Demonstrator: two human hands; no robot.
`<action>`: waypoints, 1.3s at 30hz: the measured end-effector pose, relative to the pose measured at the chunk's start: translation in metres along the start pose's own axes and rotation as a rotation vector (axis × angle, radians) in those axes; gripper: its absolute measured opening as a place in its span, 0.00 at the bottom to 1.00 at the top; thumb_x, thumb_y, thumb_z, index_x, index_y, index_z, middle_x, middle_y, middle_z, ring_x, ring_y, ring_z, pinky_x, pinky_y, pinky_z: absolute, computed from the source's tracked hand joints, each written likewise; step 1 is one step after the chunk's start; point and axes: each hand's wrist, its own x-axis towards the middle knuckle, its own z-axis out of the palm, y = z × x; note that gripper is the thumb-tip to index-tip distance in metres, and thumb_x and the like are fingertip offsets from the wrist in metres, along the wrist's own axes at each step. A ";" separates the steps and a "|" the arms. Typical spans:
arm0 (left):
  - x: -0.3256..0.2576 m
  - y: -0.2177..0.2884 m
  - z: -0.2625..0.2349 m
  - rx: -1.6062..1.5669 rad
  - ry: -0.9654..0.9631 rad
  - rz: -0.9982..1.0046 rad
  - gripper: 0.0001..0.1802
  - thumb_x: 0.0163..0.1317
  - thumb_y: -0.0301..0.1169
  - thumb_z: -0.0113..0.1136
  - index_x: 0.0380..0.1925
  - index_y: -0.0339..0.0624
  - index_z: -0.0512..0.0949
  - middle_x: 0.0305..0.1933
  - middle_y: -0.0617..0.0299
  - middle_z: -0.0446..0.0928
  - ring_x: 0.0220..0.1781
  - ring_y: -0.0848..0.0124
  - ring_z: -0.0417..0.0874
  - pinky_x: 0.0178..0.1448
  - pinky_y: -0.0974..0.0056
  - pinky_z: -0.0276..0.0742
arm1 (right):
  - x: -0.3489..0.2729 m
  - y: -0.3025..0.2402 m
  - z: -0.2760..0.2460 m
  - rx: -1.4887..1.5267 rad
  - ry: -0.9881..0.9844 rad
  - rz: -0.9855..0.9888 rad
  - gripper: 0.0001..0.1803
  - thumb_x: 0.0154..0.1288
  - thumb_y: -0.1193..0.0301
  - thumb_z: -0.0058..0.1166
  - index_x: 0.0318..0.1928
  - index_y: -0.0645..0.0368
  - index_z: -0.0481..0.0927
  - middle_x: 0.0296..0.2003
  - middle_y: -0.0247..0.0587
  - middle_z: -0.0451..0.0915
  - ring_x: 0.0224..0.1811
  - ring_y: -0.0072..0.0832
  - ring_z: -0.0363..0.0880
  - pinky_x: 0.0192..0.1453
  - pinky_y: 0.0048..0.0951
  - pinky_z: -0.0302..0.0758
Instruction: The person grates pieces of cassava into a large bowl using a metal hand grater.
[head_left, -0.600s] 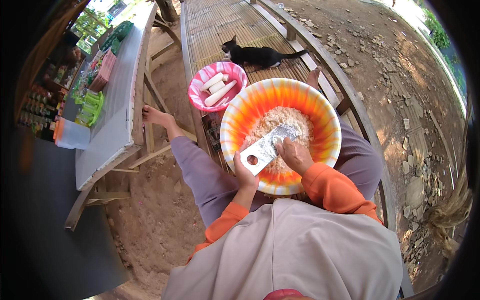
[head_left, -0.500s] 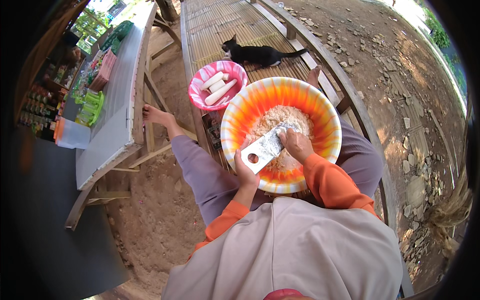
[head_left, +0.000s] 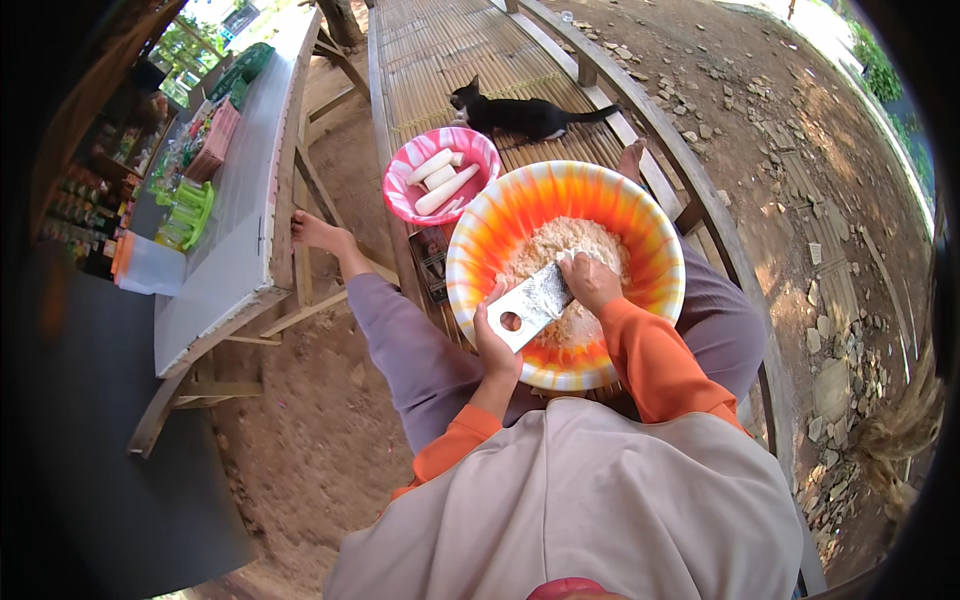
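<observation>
While the left hand clamps the lower end of the flat metal grater with a round hole, slanting it over the orange-and-white plastic basin so shreds drop onto the pale heap, the right hand presses curled fingers onto its top, whatever they grip hidden.

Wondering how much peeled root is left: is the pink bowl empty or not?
Not empty. The pink bowl holds several white peeled pieces, lying loosely across its bottom.

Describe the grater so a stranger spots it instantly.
Find the big orange bowl on the bamboo bench. Across its near side lies the grater, a flat metal plate, held by the left hand. Unlike its surroundings, it is grey, with a round hole.
</observation>
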 end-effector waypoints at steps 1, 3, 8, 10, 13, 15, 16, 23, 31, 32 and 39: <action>0.001 -0.001 -0.002 -0.012 0.002 -0.005 0.29 0.68 0.44 0.28 0.57 0.33 0.64 0.57 0.49 0.68 0.55 0.64 0.72 0.57 0.63 0.66 | 0.005 0.005 0.007 0.000 0.043 0.015 0.20 0.64 0.57 0.41 0.31 0.64 0.72 0.26 0.61 0.77 0.30 0.55 0.77 0.37 0.52 0.71; -0.001 -0.002 -0.008 -0.016 0.010 0.001 0.29 0.68 0.44 0.28 0.57 0.33 0.63 0.57 0.49 0.68 0.55 0.63 0.71 0.58 0.62 0.65 | 0.000 0.001 0.008 -0.025 0.056 -0.068 0.19 0.63 0.57 0.43 0.31 0.64 0.70 0.23 0.59 0.77 0.27 0.55 0.76 0.34 0.53 0.71; 0.000 -0.003 -0.008 -0.002 -0.019 0.035 0.29 0.68 0.44 0.28 0.58 0.32 0.63 0.57 0.49 0.67 0.56 0.63 0.70 0.60 0.61 0.64 | -0.050 -0.034 -0.038 0.011 -0.221 -0.036 0.19 0.64 0.57 0.41 0.34 0.63 0.69 0.24 0.61 0.77 0.27 0.56 0.76 0.35 0.55 0.69; -0.003 -0.002 -0.005 0.000 -0.030 0.025 0.29 0.68 0.44 0.29 0.58 0.32 0.63 0.57 0.49 0.67 0.56 0.63 0.70 0.61 0.61 0.64 | -0.043 -0.027 -0.036 -0.029 -0.182 0.003 0.20 0.64 0.56 0.40 0.34 0.63 0.71 0.24 0.60 0.77 0.28 0.55 0.77 0.36 0.53 0.70; -0.004 -0.002 0.000 0.037 -0.016 0.017 0.30 0.67 0.44 0.28 0.58 0.30 0.62 0.57 0.47 0.67 0.59 0.61 0.68 0.63 0.59 0.62 | -0.005 0.017 0.000 -0.057 0.051 -0.019 0.20 0.64 0.57 0.41 0.30 0.63 0.73 0.24 0.57 0.77 0.28 0.52 0.77 0.34 0.49 0.72; -0.003 -0.004 -0.005 0.036 -0.010 0.009 0.30 0.67 0.44 0.28 0.58 0.30 0.62 0.57 0.47 0.67 0.59 0.60 0.68 0.63 0.58 0.61 | 0.006 0.024 0.004 -0.061 0.143 -0.066 0.19 0.65 0.58 0.43 0.28 0.63 0.71 0.21 0.57 0.77 0.25 0.54 0.76 0.30 0.50 0.71; -0.001 -0.003 -0.008 0.022 -0.018 0.004 0.29 0.67 0.44 0.28 0.58 0.31 0.62 0.57 0.48 0.67 0.58 0.61 0.69 0.63 0.59 0.62 | 0.002 0.020 0.004 -0.075 0.113 -0.035 0.20 0.65 0.57 0.42 0.28 0.63 0.71 0.22 0.58 0.77 0.26 0.54 0.76 0.31 0.51 0.71; -0.005 0.001 -0.003 0.003 -0.023 0.020 0.29 0.67 0.44 0.29 0.57 0.32 0.63 0.56 0.49 0.68 0.57 0.62 0.69 0.62 0.60 0.63 | -0.040 -0.022 -0.034 -0.040 -0.173 -0.007 0.20 0.65 0.56 0.40 0.31 0.62 0.71 0.25 0.60 0.77 0.30 0.54 0.77 0.36 0.50 0.71; 0.006 0.000 -0.005 -0.040 -0.009 0.009 0.29 0.67 0.44 0.29 0.57 0.32 0.64 0.56 0.49 0.68 0.56 0.63 0.71 0.60 0.62 0.64 | -0.031 -0.012 -0.018 -0.016 -0.058 -0.117 0.19 0.65 0.56 0.39 0.32 0.62 0.70 0.23 0.60 0.76 0.28 0.56 0.76 0.36 0.54 0.69; 0.004 -0.002 -0.007 -0.048 0.000 0.011 0.29 0.67 0.43 0.29 0.56 0.32 0.64 0.56 0.49 0.69 0.55 0.64 0.71 0.58 0.63 0.65 | -0.044 -0.030 -0.027 0.000 -0.136 -0.084 0.19 0.65 0.56 0.38 0.33 0.61 0.70 0.23 0.61 0.76 0.28 0.56 0.76 0.36 0.54 0.69; 0.002 -0.005 -0.008 0.019 -0.024 0.005 0.28 0.67 0.43 0.29 0.57 0.32 0.65 0.55 0.50 0.70 0.54 0.66 0.71 0.56 0.65 0.66 | -0.003 0.013 -0.008 -0.056 -0.044 0.051 0.21 0.65 0.55 0.37 0.34 0.62 0.73 0.28 0.58 0.78 0.34 0.52 0.78 0.41 0.49 0.71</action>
